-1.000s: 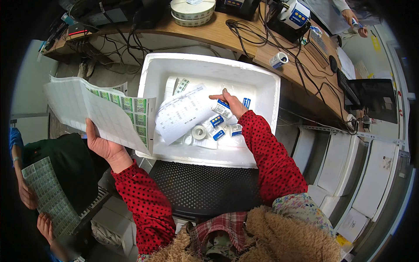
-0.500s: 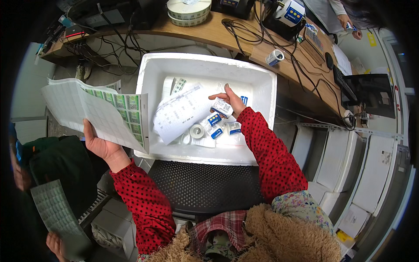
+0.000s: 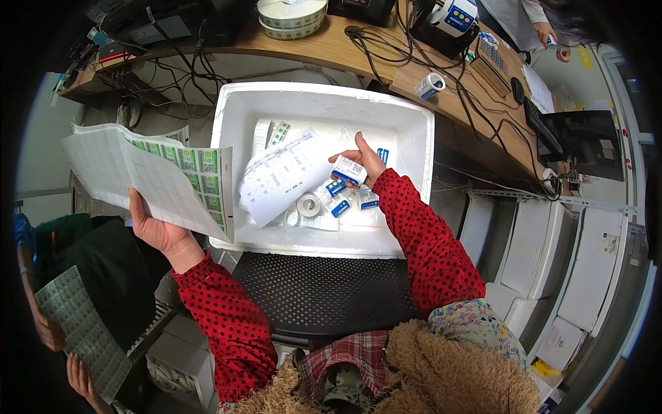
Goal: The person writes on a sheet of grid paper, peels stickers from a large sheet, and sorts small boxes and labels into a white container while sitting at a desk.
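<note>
A cluttered desk (image 3: 358,52) runs behind a white foam box (image 3: 227,124). Floppy label sheets (image 3: 148,179) are pinched by the left hand (image 3: 160,231) beyond the box's left edge. A light little carton (image 3: 349,170), probably easiest taken by its sides, is held in right-hand (image 3: 365,160) fingertips over the box's middle.

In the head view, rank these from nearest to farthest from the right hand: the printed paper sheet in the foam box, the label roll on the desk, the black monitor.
From the right hand:
1. Printed paper sheet, just left of it inside the white foam box.
2. Label roll, up and right on the wooden desk.
3. Black monitor, far right.
</note>
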A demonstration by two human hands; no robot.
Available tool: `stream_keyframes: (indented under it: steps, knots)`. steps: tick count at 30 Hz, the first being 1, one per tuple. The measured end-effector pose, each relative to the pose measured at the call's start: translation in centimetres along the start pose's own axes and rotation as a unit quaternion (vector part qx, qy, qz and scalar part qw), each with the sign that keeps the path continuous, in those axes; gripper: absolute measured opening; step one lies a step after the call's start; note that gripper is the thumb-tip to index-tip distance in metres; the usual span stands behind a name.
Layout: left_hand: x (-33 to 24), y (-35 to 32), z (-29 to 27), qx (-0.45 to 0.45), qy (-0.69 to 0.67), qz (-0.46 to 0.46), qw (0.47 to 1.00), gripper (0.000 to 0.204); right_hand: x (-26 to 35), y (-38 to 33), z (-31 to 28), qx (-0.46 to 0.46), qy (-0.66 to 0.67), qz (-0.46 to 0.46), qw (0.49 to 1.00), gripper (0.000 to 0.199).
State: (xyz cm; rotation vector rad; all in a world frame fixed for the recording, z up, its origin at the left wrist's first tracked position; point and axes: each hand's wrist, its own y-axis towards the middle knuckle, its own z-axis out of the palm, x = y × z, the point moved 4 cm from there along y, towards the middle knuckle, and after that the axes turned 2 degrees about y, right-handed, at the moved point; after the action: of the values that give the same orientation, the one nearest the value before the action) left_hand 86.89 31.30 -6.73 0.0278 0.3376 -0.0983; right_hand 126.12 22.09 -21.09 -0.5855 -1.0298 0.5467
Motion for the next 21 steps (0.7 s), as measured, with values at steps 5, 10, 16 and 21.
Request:
stream_keyframes:
  steps: [5, 10, 16, 21]
  knots:
    - [0.4, 0.0, 0.3, 0.005, -0.003, -0.009, 1.0, 0.04, -1.8, 1.0, -1.4, -0.032, 0.012, 0.004, 0.999, 0.08]
    - [0.2, -0.2, 0.5, 0.013, -0.016, -0.013, 1.0, 0.039, -5.3, 2.5, -4.9, -0.139, -0.076, 0.062, 0.985, 0.045]
    - [0.5, -0.4, 0.7, 0.016, -0.025, -0.011, 0.999, 0.04, -7.2, 7.5, -7.4, -0.213, -0.076, 0.079, 0.971, 0.027]
    - [-0.1, -0.9, 0.5, 0.009, -0.014, 0.005, 1.0, 0.04, -4.5, 12.4, -6.5, -0.243, -0.117, 0.053, 0.961, 0.024]
